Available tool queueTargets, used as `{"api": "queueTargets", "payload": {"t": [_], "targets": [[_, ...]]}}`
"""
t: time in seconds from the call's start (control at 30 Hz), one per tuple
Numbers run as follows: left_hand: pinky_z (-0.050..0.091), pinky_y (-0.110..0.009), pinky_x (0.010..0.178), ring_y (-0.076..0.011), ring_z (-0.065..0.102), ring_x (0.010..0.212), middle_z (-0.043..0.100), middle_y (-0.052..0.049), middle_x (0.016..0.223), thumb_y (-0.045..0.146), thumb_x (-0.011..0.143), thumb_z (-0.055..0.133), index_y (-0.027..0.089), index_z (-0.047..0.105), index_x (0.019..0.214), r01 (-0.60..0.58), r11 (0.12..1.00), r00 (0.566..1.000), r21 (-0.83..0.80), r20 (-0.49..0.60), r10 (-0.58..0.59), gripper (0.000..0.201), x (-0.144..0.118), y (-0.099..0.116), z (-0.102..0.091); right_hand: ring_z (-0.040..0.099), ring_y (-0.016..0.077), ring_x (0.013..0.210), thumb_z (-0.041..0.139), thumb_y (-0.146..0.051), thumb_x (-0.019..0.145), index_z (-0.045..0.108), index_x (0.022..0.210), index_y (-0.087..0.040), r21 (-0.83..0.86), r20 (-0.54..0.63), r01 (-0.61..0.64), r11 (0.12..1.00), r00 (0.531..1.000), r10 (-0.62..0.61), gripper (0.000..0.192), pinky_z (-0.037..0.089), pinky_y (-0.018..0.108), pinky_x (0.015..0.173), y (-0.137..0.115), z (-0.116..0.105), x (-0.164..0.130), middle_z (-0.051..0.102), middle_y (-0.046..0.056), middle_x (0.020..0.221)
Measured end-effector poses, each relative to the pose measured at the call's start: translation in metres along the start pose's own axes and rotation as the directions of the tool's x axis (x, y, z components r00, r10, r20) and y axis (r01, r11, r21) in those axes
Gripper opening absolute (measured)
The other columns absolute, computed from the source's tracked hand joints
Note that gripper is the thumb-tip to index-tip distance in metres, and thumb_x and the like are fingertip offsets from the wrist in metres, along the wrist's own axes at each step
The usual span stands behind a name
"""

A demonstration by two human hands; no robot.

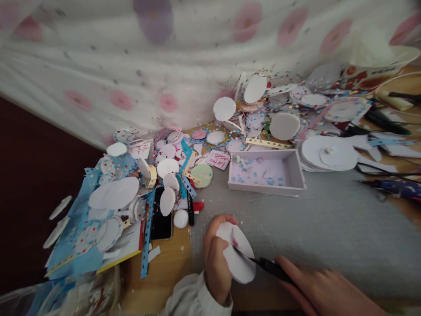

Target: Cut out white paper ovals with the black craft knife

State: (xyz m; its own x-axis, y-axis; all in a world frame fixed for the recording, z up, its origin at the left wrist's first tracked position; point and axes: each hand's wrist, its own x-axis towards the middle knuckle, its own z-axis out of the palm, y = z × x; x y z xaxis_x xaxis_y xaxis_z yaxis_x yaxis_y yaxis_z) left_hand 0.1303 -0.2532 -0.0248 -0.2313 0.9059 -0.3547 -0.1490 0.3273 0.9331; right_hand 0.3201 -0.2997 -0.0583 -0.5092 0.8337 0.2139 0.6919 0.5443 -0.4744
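My left hand (pixel 215 259) pinches a white paper disc (pixel 238 256), bent over the fingers, just above the grey felt mat (pixel 329 224). My right hand (pixel 324 289) grips a black-handled tool (pixel 271 267), probably scissors. Its tip lies against the disc's right side. Both hands are low at the front edge of the table.
A shallow lilac box (pixel 266 172) with confetti bits stands behind the hands. A heap of paper discs and blue scraps (pixel 115 202) covers the left. A phone (pixel 162 217) and a black marker (pixel 190 210) lie beside it. More discs (pixel 329 152) and tools lie at right.
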Motion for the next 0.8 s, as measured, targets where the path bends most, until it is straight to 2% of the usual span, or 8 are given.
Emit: {"api": "queueTargets", "payload": {"t": [0.17,0.27,0.4,0.67,0.8], "targets": [[0.039,-0.032,0.067,-0.0238,0.055,0.073,0.068,-0.007,0.079,0.024,0.063,0.046,0.016,0.072,0.088,-0.076,0.990,0.991,0.115,0.121,0.062,0.038,0.005,-0.003,-0.007,0.067,0.0104,0.045,0.025,-0.034,0.107,0.056,0.105,-0.025,0.049,0.081,0.044,0.998,0.996,-0.048,0.032,0.045,0.022,0.039,0.014,-0.005,0.002,0.072,-0.008,0.065],[0.041,-0.034,0.076,-0.0270,0.058,0.085,0.069,-0.008,0.089,0.023,0.064,0.045,0.016,0.072,0.091,-0.135,0.977,0.978,0.163,0.180,0.105,0.040,0.005,-0.008,-0.011,0.068,0.0128,0.048,0.038,-0.028,0.103,0.057,0.110,-0.024,0.069,0.148,0.065,0.995,0.986,-0.075,0.021,0.044,0.024,0.041,0.026,-0.010,0.003,0.072,-0.006,0.067],[0.041,-0.036,0.084,-0.0281,0.058,0.097,0.069,-0.008,0.102,0.021,0.069,0.042,0.018,0.072,0.096,-0.213,0.954,0.959,0.211,0.233,0.162,0.040,0.004,-0.010,-0.015,0.068,0.0163,0.051,0.050,-0.024,0.096,0.061,0.105,-0.025,0.114,0.250,0.076,0.991,0.963,-0.102,0.014,0.042,0.026,0.044,0.039,-0.019,0.011,0.071,-0.004,0.067],[0.041,-0.039,0.093,-0.0271,0.057,0.107,0.068,-0.008,0.110,0.015,0.072,0.040,0.018,0.070,0.103,-0.341,0.911,0.905,0.231,0.342,0.253,0.043,0.005,-0.013,-0.017,0.067,0.0165,0.051,0.051,-0.031,0.098,0.066,0.106,-0.025,0.126,0.290,0.187,0.974,0.932,-0.216,0.018,0.046,0.026,0.045,0.060,-0.032,0.032,0.069,-0.002,0.065],[0.039,-0.039,0.099,-0.0262,0.056,0.113,0.068,-0.007,0.115,0.012,0.075,0.039,0.019,0.069,0.108,-0.403,0.891,0.857,0.208,0.429,0.287,0.045,0.005,-0.014,-0.016,0.068,0.0171,0.054,0.052,-0.034,0.097,0.067,0.110,-0.026,0.160,0.338,0.182,0.970,0.913,-0.227,0.021,0.047,0.026,0.047,0.073,-0.040,0.041,0.070,-0.001,0.068]]}}
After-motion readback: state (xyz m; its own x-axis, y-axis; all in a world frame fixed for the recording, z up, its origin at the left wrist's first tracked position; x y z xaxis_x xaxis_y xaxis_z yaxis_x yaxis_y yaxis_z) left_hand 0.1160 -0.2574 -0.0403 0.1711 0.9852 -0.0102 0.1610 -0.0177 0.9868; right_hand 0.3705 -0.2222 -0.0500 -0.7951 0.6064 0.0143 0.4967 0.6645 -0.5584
